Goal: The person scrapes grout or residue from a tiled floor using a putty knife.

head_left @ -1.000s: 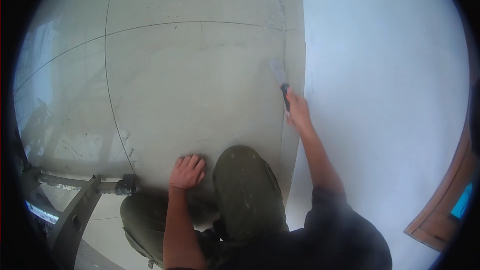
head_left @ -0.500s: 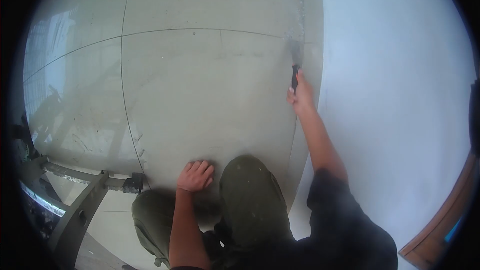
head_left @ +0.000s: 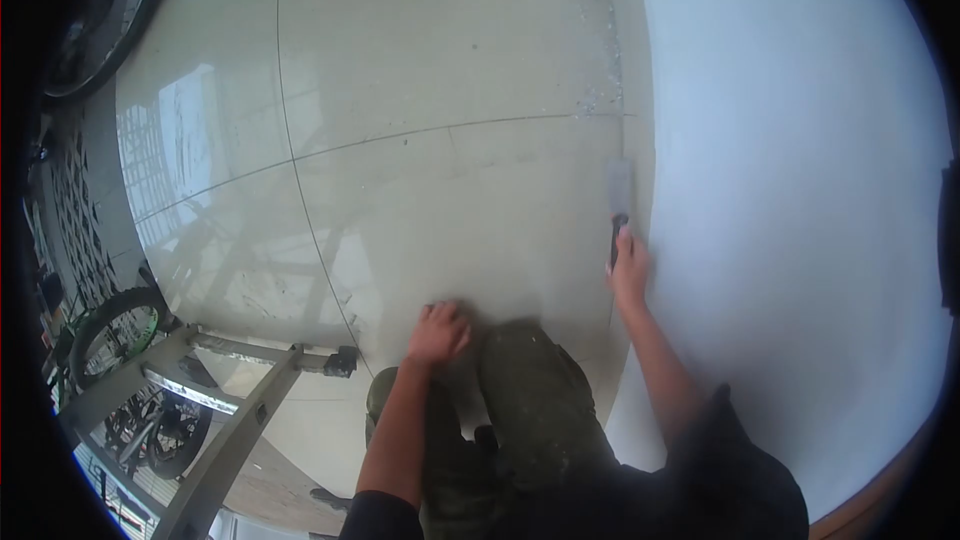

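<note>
My right hand (head_left: 629, 268) is wrapped round the black handle of a putty knife (head_left: 620, 185), its wide blade flat toward the floor beside the wall's foot. White specks of debris (head_left: 598, 100) lie on the tile beyond the blade. My left hand (head_left: 440, 332) hangs low in front of my knees, close over the floor tiles (head_left: 430, 210), its fingers curled in with nothing showing in them. The undersides of those fingers are hidden.
A white wall (head_left: 780, 190) runs along the right. At the lower left stands a metal ladder (head_left: 240, 440), its foot near my left knee. Behind it are bicycle wheels (head_left: 85, 345), with another wheel (head_left: 150, 10) at the upper left.
The putty knife has drawn back toward me along the wall, away from the debris. My view has shifted, bringing the bicycle wheels in. My left hand's fingers look more curled.
</note>
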A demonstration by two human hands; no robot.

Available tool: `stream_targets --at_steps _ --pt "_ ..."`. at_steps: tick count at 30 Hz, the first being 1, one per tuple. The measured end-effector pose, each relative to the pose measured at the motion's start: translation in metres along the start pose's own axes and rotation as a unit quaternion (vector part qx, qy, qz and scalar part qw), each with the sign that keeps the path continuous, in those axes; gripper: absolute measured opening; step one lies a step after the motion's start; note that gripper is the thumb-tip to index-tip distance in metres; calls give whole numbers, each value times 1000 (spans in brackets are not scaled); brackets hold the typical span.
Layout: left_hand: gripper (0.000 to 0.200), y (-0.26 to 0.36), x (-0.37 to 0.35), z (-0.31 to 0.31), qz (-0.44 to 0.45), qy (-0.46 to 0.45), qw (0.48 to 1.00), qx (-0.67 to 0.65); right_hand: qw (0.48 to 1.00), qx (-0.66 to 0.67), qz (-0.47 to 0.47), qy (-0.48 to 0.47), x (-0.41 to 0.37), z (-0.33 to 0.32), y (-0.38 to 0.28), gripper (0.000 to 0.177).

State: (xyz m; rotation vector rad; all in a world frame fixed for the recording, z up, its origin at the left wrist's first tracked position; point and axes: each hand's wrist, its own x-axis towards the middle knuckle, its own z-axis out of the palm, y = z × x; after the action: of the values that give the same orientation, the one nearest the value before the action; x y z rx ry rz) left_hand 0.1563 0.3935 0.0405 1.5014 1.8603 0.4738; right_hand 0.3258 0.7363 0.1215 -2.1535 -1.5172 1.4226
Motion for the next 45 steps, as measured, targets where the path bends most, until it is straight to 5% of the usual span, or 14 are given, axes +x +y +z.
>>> stream_targets --at_steps 3,6,9,12,15,19,22,26,29,33,36,40,45 --pt "26 -41 75 -82 -43 94 994 17 998 -55 11 -31 -68 -27 73 44" --pt "26 -102 95 -95 62 70 990 107 994 -102 2 -39 -77 -14 124 48" --pt "25 -105 97 -94 104 73 986 108 978 -193 -71 -43 -23 18 91 55" --pt "24 -110 96 -100 93 72 987 110 998 -53 4 -31 16 64 -19 49" --pt "24 -112 98 -97 111 65 987 96 998 6 68 16 -30 58 -40 47" --pt "25 -113 97 -96 95 56 989 95 950 136 278 36 -115 51 -31 46" --pt "26 -113 97 -95 97 61 988 99 934 149 320 46 -96 72 -16 43" --pt "27 -113 96 -93 92 34 988 118 964 161 182 103 5 90 -58 47" --pt "27 -112 94 -90 90 31 987 129 965 165 178 97 20 82 -76 49" --pt "27 -112 93 -85 70 21 989 130 990 11 100 98 -38 77 -2 49" --pt "27 -114 92 -83 69 23 988 136 993 11 72 89 -21 74 14 49" --pt "26 -114 92 -84 64 8 990 126 991 84 81 58 57 56 -60 51" --pt "27 -114 95 -83 79 37 986 139 983 79 144 87 22 33 -50 50"
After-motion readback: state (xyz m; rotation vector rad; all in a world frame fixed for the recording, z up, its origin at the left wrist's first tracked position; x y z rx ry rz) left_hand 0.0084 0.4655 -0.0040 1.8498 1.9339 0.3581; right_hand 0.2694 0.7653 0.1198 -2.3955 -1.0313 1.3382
